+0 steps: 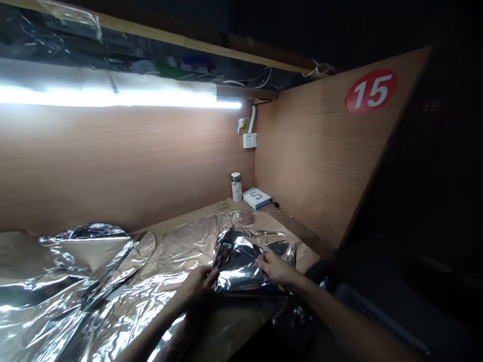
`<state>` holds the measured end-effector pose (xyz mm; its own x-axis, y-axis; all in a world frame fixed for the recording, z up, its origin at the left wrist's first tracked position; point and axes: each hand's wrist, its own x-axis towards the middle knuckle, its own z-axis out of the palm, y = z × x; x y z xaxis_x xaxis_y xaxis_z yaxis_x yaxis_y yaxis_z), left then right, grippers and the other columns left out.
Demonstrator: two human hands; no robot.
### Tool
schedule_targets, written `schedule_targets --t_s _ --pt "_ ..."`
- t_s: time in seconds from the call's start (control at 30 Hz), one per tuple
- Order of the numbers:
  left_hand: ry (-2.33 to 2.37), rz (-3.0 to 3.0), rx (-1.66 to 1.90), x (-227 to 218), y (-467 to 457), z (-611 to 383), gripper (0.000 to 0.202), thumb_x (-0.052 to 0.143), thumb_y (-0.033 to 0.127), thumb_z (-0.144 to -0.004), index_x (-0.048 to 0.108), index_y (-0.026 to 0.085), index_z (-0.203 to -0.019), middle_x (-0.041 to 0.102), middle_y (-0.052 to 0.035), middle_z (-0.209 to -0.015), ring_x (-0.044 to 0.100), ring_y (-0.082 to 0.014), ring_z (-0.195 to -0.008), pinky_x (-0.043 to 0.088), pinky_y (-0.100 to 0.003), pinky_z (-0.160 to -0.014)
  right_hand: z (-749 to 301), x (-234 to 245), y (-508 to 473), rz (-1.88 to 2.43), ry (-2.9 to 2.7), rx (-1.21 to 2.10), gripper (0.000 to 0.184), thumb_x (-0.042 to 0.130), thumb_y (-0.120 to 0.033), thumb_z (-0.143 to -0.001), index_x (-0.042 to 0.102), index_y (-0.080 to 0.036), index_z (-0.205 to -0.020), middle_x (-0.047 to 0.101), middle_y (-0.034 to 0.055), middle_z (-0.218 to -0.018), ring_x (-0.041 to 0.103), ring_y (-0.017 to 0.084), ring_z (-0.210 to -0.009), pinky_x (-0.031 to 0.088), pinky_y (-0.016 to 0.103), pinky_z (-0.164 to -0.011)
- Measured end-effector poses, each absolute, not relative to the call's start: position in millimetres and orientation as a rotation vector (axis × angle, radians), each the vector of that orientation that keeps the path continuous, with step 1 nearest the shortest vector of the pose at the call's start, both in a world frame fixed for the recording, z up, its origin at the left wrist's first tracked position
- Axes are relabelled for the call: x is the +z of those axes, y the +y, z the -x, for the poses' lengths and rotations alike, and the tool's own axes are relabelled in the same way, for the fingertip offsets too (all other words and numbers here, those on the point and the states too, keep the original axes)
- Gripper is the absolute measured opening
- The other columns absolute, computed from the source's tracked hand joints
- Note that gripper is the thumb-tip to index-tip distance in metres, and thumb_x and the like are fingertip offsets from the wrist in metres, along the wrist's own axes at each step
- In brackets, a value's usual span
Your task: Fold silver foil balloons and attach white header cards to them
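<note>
A folded piece of shiny silver foil (239, 261) lies at the near edge of the wooden bench (234, 327). My left hand (199, 284) grips its left edge with curled fingers. My right hand (275, 266) presses on its right side, fingers bent onto the foil. Both forearms reach in from the bottom of the view. A larger crumpled foil sheet (181, 246) spreads flat under and behind the folded piece.
More silver foil pieces (75, 271) pile at the left. A small white bottle (236, 186) and a white box (257, 197) stand in the back corner. Wooden walls enclose the bench; the right panel bears a red "15" sticker (371, 91). A light tube (121, 96) glows above.
</note>
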<state>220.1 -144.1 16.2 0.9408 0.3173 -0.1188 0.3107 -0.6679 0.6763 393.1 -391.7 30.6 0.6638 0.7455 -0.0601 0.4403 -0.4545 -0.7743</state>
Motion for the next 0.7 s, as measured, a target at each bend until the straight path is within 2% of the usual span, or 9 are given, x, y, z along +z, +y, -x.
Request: schedule_targets --t_s 0.1,0.17,0.23,0.37,0.43,0.47,0.53,0.6,0.7 --pt "0.558 -2.344 0.075 7 -147 -240 0.049 0.036 0.058 -0.092 0.056 0.02 -0.071 0.061 -0.004 -0.069 0.059 -0.022 -0.07 0.039 -0.03 -0.064 -385 36 -393 2.211 -0.973 0.209 0.033 0.051 -0.039 -0.102 0.071 -0.015 -0.113 0.075 0.0143 -0.102 0.068 0.03 -0.103 0.047 0.044 -0.095" --pt "0.619 -2.334 0.075 5 -148 -246 0.047 0.039 0.057 -0.092 0.055 0.02 -0.067 0.061 -0.0044 -0.067 0.06 -0.0221 -0.068 0.04 -0.03 -0.062 -368 34 -397 2.246 -1.271 -0.126 0.05 0.059 -0.042 -0.099 0.058 -0.016 -0.141 0.064 0.0198 -0.138 0.054 0.035 -0.133 0.034 0.053 -0.114" --pt "0.668 -2.33 0.046 8 -147 -248 0.048 0.041 0.057 -0.091 0.055 0.02 -0.063 0.061 -0.0052 -0.063 0.061 -0.0224 -0.064 0.04 -0.03 -0.059 -353 26 -397 2.22 -1.667 -0.357 0.064 0.064 -0.04 -0.096 0.047 -0.014 -0.152 0.051 0.0209 -0.154 0.043 0.036 -0.144 0.023 0.056 -0.122" --pt "0.702 -2.35 -0.007 28 -142 -233 0.055 0.039 0.058 -0.094 0.066 0.015 -0.074 0.068 -0.0102 -0.067 0.067 -0.0272 -0.067 0.049 -0.033 -0.06 -351 5 -391 2.255 -1.928 -0.43 0.047 0.048 -0.018 -0.102 0.051 -0.013 -0.149 0.063 0.0186 -0.142 0.053 0.032 -0.136 0.029 0.055 -0.121" --pt "0.578 -2.431 0.066 37 -144 -214 0.056 0.052 0.061 -0.091 0.07 0.012 -0.109 0.076 -0.0165 -0.099 0.071 -0.0334 -0.096 0.056 -0.04 -0.081 -358 -1 -395 2.268 -1.906 -0.436 0.045 0.047 -0.018 -0.103 0.053 -0.015 -0.147 0.066 0.0172 -0.138 0.056 0.03 -0.133 0.034 0.053 -0.119" --pt "0.44 -2.516 0.134 39 -147 -204 0.065 0.063 0.06 -0.086 0.063 0.013 -0.132 0.072 -0.0191 -0.124 0.066 -0.0368 -0.117 0.054 -0.046 -0.097 -359 -2 -399 2.26 -1.891 -0.439 0.043 0.047 -0.02 -0.104 0.053 -0.015 -0.147 0.066 0.0165 -0.137 0.057 0.029 -0.133 0.035 0.052 -0.118" --pt "0.035 -2.728 0.289 34 -158 -184 0.089 0.075 0.045 -0.082 0.036 0.023 -0.16 0.046 -0.0159 -0.16 0.041 -0.038 -0.148 0.038 -0.055 -0.119 -357 -1 -410 2.237 -1.871 -0.451 0.041 0.044 -0.021 -0.106 0.054 -0.017 -0.146 0.068 0.0147 -0.134 0.057 0.028 -0.132 0.037 0.049 -0.118" --pt "-0.351 -2.878 0.392 20 -172 -170 0.085 0.065 0.027 -0.091 0.024 0.031 -0.165 0.035 -0.0106 -0.168 0.03 -0.0349 -0.155 0.031 -0.058 -0.124 -348 3 -422 2.204 -1.922 -0.443 0.044 0.045 -0.019 -0.105 0.053 -0.018 -0.148 0.068 0.0148 -0.135 0.058 0.028 -0.132 0.037 0.049 -0.117" --pt "-0.534 -2.892 0.392 -2 -185 -161 0.068 0.049 0.016 -0.1 0.03 0.033 -0.163 0.047 -0.0084 -0.161 0.042 -0.0294 -0.15 0.038 -0.051 -0.122 -342 14 -440 2.176 -2.032 -0.368 0.052 0.052 -0.015 -0.099 0.051 -0.018 -0.151 0.067 0.0164 -0.136 0.06 0.03 -0.129 0.036 0.05 -0.118"
